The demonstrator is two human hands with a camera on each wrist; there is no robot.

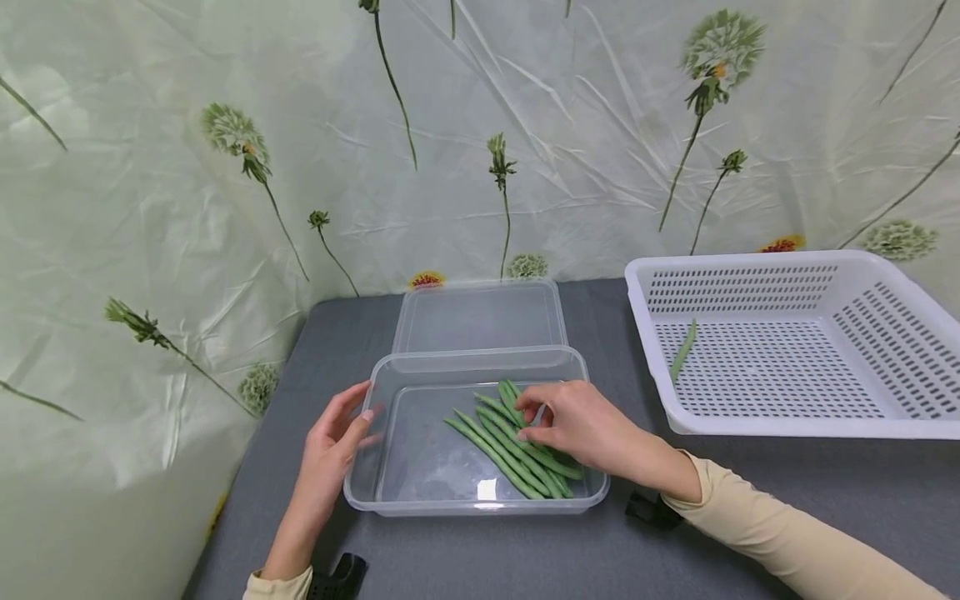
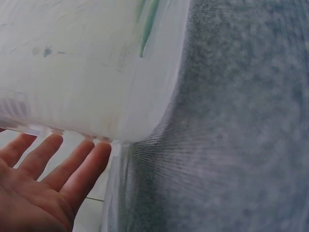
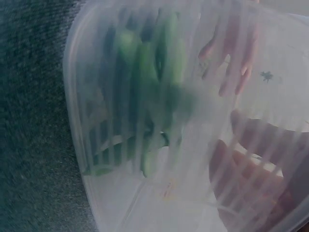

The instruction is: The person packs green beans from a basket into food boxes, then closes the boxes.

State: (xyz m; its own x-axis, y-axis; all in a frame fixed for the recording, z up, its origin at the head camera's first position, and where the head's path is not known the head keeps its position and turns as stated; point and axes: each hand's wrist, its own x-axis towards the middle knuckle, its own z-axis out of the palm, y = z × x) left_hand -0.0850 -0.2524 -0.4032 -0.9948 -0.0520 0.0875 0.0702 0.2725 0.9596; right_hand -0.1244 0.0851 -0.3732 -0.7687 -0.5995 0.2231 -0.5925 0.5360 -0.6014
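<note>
Green beans lie in a loose bundle in the right part of a clear plastic container. Over them is my right hand, its fingers loosely bent and the thumb apart from the fingertips. Through the cloudy container wall, the right wrist view shows these fingers with no bean visible between them. At the container's left side, my left hand touches the wall, its fingers extended in the left wrist view. A single green bean rests in the white perforated basket.
Behind the container lies a flat clear lid. The basket stands to the right on the grey tablecloth. A flower-printed sheet hangs behind the table and along its left side.
</note>
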